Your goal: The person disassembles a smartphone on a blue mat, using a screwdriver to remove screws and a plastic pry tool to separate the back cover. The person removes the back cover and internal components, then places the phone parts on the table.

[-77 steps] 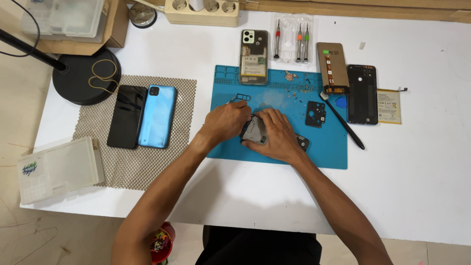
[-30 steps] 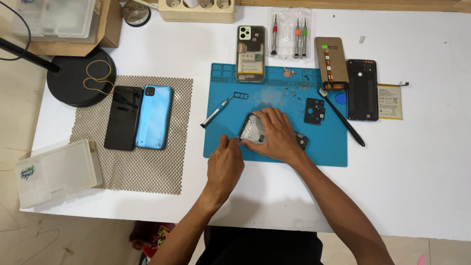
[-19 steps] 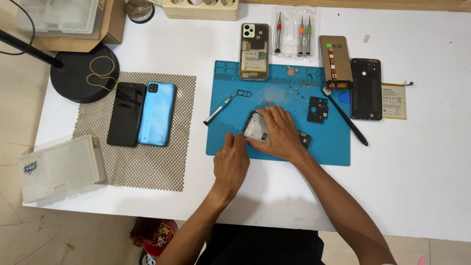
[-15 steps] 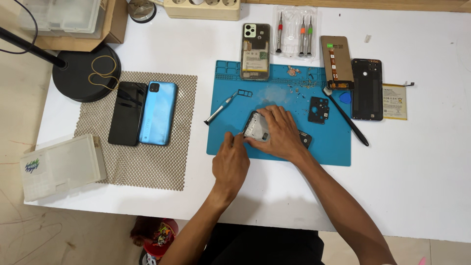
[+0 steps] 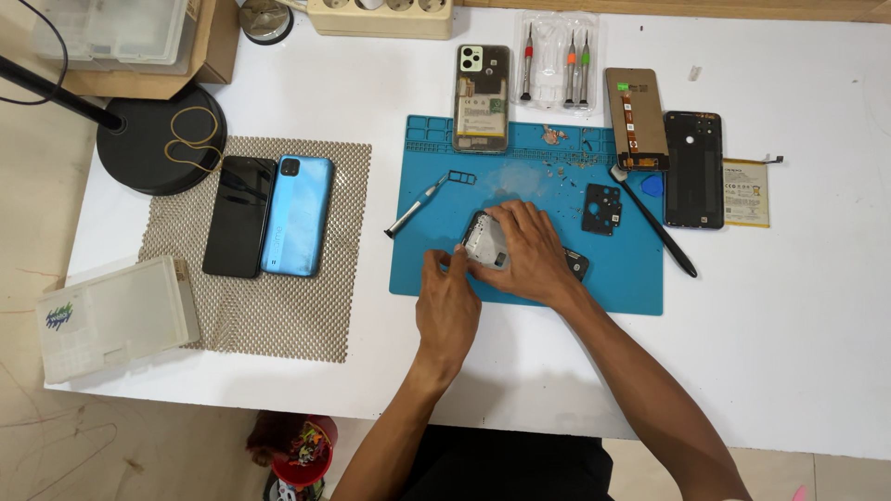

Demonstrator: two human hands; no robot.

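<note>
Right hand (image 5: 529, 255) lies palm-down, clamped over the opened phone (image 5: 486, 243) on the blue mat (image 5: 613, 278); left hand (image 5: 447, 301) pinches its lower edge, fingertips together; phone mostly hidden under both.

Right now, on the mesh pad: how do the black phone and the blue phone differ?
The black phone is dark and plain; the blue phone is glossy light blue. The blue phone shows a camera block at its top corner; none shows on the black phone. Both lie flat, side by side, upright rectangles of similar size.
</note>
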